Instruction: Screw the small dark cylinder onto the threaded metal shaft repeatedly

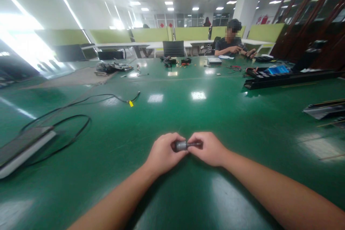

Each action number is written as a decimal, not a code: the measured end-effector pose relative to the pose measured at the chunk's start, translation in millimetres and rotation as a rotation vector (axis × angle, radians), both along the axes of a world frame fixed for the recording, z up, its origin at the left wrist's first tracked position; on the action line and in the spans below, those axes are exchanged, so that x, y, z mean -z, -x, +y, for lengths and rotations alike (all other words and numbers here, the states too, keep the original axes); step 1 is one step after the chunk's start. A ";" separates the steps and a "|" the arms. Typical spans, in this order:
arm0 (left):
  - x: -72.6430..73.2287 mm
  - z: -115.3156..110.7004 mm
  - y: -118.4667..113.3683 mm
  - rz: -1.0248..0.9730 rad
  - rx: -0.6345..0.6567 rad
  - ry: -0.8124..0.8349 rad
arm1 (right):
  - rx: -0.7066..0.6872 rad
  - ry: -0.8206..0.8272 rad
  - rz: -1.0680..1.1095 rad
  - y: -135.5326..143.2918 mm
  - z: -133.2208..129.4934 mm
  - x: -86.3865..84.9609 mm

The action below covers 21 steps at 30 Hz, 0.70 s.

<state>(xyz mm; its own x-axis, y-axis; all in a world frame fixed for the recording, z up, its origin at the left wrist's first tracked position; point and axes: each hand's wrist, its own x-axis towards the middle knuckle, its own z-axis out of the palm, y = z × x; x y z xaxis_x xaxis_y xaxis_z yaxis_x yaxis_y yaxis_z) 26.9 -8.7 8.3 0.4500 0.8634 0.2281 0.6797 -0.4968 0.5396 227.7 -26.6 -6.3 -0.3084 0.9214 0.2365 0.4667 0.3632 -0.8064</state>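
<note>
Just above the green table, my left hand [163, 152] is closed round a small grey metal cylinder [181, 146] that looks like a small motor. A thin dark rod [192, 144] sticks out from its right end, in line with it. My right hand [208, 148] pinches this rod between thumb and fingers. Fingertips of both hands almost meet over the piece. Whether rod and cylinder are one part or two, I cannot tell; the fingers cover both outer ends.
Left on the green table [167, 115] lie a flat device [25, 147] and a black cable [81, 100] with a yellow tag [131, 103]. A long black channel [291, 79] lies right. Across the table sits a person [229, 45], near a grey box [214, 61].
</note>
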 end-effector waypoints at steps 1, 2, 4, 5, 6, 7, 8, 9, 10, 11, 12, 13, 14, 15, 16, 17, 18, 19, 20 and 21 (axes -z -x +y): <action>-0.1 0.1 -0.1 0.001 0.001 0.000 | 0.001 0.001 0.000 0.1 0.1 0.0; -0.4 0.2 -0.2 0.003 0.001 -0.001 | 0.000 0.002 0.000 0.2 0.2 0.1; -0.9 0.2 -0.3 0.006 -0.004 -0.003 | -0.001 0.003 0.002 0.3 0.6 0.2; -1.1 0.1 -0.2 0.007 -0.006 -0.003 | 0.000 0.004 0.004 0.4 0.7 0.3; -1.2 0.1 -0.1 0.006 -0.006 -0.004 | 0.000 0.005 0.006 0.4 0.8 0.3; -1.4 0.1 0.1 0.004 -0.005 -0.003 | 0.001 0.007 0.007 0.4 1.0 0.4; -1.4 0.2 0.4 0.001 -0.006 -0.002 | 0.004 0.006 0.006 0.3 1.2 0.4; -1.5 0.3 0.8 -0.003 -0.007 0.000 | 0.007 0.004 0.003 0.2 1.4 0.4; -1.5 0.4 1.2 -0.007 -0.010 0.002 | 0.010 0.002 -0.001 0.0 1.6 0.3; -1.5 0.6 1.6 -0.010 -0.014 0.005 | 0.013 -0.001 -0.005 -0.2 1.7 0.2; -1.4 0.7 2.0 -0.011 -0.018 0.009 | 0.015 -0.002 -0.010 -0.4 1.9 0.1; -1.4 0.8 2.4 -0.011 -0.019 0.012 | 0.017 -0.003 -0.013 -0.6 1.9 0.0; -1.3 0.8 2.7 -0.010 -0.019 0.015 | 0.017 -0.004 -0.015 -0.8 1.8 -0.2; -1.2 0.8 2.9 -0.008 -0.018 0.018 | 0.017 -0.004 -0.014 -1.0 1.6 -0.3; -1.1 0.7 3.2 -0.008 -0.018 0.020 | 0.015 -0.005 -0.013 -1.0 1.3 -0.5; -1.0 0.6 3.3 -0.007 -0.019 0.021 | 0.013 -0.005 -0.010 -1.1 1.0 -0.7; -1.0 0.5 3.4 -0.009 -0.019 0.021 | 0.010 -0.005 -0.006 -1.0 0.7 -0.8; -1.1 0.4 3.5 -0.012 -0.019 0.021 | 0.008 -0.004 -0.004 -1.0 0.4 -0.9; -1.2 0.4 3.4 -0.016 -0.018 0.021 | 0.006 -0.003 -0.003 -0.9 0.2 -0.9; -1.3 0.3 3.3 -0.020 -0.017 0.020 | 0.006 -0.004 -0.002 -0.8 0.0 -0.8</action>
<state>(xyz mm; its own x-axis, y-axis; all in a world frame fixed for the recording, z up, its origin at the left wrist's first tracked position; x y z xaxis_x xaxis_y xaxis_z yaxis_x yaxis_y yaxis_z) 23.5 -8.4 9.6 0.4308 0.8753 0.2198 0.6768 -0.4744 0.5629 228.5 -26.5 -5.6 -0.3035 0.9223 0.2392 0.4707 0.3635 -0.8039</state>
